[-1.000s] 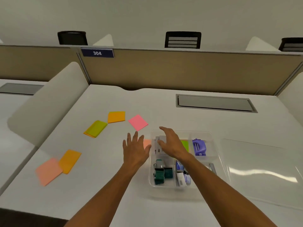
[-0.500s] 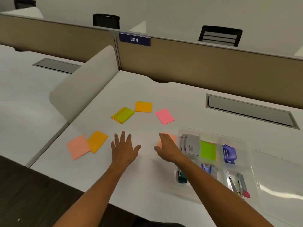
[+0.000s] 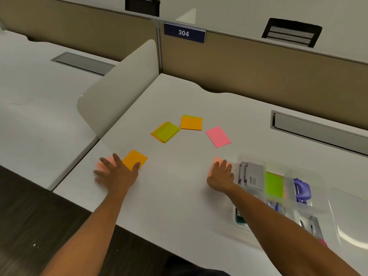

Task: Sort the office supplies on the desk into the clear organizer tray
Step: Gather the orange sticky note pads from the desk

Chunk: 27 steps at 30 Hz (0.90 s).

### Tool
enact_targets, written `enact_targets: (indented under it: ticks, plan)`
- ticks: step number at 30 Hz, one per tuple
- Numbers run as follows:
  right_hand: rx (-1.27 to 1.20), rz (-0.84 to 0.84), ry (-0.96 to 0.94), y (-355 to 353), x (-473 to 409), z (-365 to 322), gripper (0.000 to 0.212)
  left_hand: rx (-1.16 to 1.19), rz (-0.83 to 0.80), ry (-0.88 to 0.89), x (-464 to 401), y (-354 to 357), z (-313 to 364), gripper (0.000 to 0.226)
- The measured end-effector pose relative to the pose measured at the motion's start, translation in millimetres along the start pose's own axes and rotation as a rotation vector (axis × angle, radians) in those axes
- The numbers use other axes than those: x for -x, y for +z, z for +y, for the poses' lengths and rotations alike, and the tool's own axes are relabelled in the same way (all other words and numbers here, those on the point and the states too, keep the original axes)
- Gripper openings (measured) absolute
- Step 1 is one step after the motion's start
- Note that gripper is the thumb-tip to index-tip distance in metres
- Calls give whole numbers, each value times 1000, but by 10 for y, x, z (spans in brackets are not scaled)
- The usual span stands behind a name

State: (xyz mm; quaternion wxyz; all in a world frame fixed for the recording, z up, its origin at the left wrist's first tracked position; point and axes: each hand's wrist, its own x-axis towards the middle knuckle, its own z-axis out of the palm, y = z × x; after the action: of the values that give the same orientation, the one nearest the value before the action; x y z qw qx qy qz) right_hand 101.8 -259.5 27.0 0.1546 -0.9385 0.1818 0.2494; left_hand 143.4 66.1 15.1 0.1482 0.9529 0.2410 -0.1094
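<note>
Salmon note under flat, unclenched right hand, long axis toward tray; left hand splayed.

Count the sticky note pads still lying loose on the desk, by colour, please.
Orange: 2
Yellow-green: 1
Pink: 1
Salmon: 2, one under the left hand, one under the right hand
Total: 6

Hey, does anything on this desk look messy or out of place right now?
Yes. Sticky note pads lie scattered at odd angles outside the tray: yellow-green, orange, pink, another orange. Nothing looks spilled or damaged.
</note>
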Motion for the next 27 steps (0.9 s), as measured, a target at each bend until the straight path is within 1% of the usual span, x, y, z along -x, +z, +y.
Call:
enact_targets:
  ticks: [2, 5, 8, 10, 13, 16, 20, 23, 27]
  plan:
    - [51, -8, -25, 41, -5, 5, 73, -13, -35, -24, -59, 13, -59, 97]
    - [164, -10, -108, 83, 35, 42, 76, -47, -41, 9, -67, 69, -68, 88]
    - [252, 32, -196, 91, 102, 86, 80, -44, -37, 47, -36, 119, 1, 83]
    - [258, 62, -224, 76, 140, 97, 79, -43, -40, 81, -9, 144, 57, 76]
    - [274, 104, -259, 64, 180, 99, 70, -70, -57, 161, 25, 201, 112, 60]
    - [288, 145, -292, 85, 206, 122, 62, -99, -78, 227, 71, 248, 173, 55]
    - [260, 172, -309, 113, 228, 154, 63, -31, -25, 293, 182, 266, 258, 42]
    - [199, 143, -312, 124, 239, 152, 65, 15, 8, 335, 248, 247, 297, 46]
    - [190, 125, -303, 117, 238, 128, 70, 166, -7, 309, 332, 182, 422, 81]
